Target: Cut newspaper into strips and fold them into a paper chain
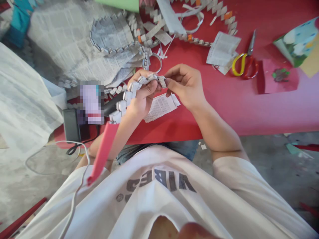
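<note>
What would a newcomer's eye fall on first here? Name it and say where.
Probably the folded-paper chain, held in the left hand near the center, with the right hand's fingertips at its end. Next might come the scissors, one handle loop yellow and the other red, on the red tabletop to the right. The pinkish-red strip over the left forearm also stands out.

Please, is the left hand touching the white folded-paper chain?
Touching. The head view shows the left hand pinching the white folded-paper chain, with the thumb lying against its links.
</note>
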Tool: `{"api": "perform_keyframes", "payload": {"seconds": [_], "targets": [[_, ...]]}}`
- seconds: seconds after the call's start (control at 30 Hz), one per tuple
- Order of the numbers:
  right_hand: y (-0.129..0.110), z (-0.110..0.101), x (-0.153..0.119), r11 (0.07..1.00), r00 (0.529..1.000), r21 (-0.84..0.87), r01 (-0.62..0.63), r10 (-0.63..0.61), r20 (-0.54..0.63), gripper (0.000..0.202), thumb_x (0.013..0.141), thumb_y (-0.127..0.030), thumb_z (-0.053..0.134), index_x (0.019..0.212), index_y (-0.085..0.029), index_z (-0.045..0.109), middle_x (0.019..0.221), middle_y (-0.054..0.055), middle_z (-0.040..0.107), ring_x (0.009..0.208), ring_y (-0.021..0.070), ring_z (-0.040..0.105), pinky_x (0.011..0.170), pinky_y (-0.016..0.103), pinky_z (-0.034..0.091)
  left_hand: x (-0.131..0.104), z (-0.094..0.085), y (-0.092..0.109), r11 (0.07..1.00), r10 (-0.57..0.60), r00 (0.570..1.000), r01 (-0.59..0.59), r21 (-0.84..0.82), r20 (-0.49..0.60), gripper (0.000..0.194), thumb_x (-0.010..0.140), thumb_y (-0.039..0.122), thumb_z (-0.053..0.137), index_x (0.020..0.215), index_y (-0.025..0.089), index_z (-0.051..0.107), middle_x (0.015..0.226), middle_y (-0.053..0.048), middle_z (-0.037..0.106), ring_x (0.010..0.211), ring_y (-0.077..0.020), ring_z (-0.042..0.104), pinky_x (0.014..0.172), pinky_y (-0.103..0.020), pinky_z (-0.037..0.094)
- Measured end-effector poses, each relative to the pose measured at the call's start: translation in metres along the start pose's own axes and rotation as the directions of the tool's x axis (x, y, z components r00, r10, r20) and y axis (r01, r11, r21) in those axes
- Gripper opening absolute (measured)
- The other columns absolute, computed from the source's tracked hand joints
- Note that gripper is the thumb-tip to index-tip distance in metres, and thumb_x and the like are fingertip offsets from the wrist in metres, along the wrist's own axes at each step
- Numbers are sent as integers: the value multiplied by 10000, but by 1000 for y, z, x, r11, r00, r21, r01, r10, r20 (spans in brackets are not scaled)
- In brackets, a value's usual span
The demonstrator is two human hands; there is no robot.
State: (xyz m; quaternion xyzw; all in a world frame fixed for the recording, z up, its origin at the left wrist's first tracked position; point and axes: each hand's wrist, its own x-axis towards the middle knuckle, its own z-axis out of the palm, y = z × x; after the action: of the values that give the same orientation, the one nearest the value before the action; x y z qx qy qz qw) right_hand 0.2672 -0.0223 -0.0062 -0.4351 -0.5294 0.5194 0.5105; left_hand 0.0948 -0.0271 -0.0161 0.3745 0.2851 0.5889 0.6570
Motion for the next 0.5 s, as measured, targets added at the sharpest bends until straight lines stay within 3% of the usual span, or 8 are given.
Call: {"api": "perform_keyframes", "payload": {"seconds": [0.13, 0.33, 0.5], "targets": [[1, 6, -2, 999, 999, -32, -9, 8, -41, 411, 880, -601, 872, 868, -245, 668, 777, -31, 691, 651, 120, 682, 549, 264, 608, 1, -2, -4, 994, -107, 988, 105, -24, -113, 211, 940, 311, 892, 952, 247, 692, 870, 38, 712, 831, -127, 768, 783, -236, 625], [15, 10, -6, 994, 992, -67, 89, -94, -88, 388, 956, -601, 790, 867, -258, 630, 757, -29, 662, 648, 132, 690, 571, 284, 614, 3, -6, -18, 998, 25, 989, -17, 55, -143, 332, 883, 386, 945, 1026, 261, 673, 906, 29, 697, 957, -170, 789, 859, -270, 635], [16, 11, -11, 994, 989, -75, 84, -93, -116, 429, 946, -658, 774, 874, -268, 609, 751, -21, 629, 651, 145, 684, 585, 305, 617, 5, -10, -13, 990, 59, 987, -39, 132, -152, 370, 886, 489, 926, 1033, 269, 668, 959, 5, 708, 979, -194, 787, 839, -293, 636]]}}
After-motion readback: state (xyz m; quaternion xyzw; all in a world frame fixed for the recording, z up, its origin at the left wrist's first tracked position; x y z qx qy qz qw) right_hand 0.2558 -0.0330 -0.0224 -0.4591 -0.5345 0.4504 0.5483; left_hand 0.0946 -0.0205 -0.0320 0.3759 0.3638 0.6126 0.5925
